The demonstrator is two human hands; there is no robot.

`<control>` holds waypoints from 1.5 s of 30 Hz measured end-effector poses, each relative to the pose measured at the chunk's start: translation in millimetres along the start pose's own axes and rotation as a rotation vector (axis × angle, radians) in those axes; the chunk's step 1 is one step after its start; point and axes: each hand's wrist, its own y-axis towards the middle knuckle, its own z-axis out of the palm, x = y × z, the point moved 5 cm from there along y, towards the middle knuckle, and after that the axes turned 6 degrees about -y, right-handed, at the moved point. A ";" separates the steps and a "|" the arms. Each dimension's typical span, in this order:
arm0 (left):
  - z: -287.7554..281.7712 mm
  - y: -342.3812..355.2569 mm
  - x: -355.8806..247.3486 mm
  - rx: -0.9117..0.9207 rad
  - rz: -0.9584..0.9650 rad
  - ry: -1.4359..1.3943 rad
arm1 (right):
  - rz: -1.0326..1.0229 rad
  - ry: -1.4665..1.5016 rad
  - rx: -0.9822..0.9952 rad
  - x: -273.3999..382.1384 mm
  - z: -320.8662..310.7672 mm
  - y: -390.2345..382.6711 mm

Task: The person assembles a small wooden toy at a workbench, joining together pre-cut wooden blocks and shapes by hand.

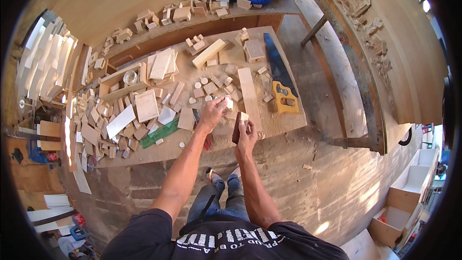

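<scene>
Currently, the left hand pinches a small pale wooden block over the desk while the right hand, just beside it, grips a dark brown block, left of the yellow-handled handsaw.

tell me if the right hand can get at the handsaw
Probably yes: the handsaw lies uncovered, handle toward the person, though the right hand likely must first put down its dark block.
</scene>
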 end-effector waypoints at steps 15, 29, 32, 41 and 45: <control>-0.6 -2.6 -11.1 -0.024 0.151 0.261 | -0.039 -0.090 0.076 19.4 42.8 8.8; -2.2 -3.0 -8.9 -0.046 0.203 0.220 | -0.081 -0.215 0.051 19.8 41.1 7.5; -0.3 -5.6 -8.0 -0.058 0.208 0.232 | -0.089 -0.176 0.073 24.0 46.2 12.5; -3.7 -3.4 -2.4 -0.050 0.171 0.173 | -0.100 -0.206 0.041 19.3 42.3 12.7; 0.1 -4.9 -10.3 -0.055 0.264 0.270 | -0.123 -0.194 0.038 22.5 45.9 14.2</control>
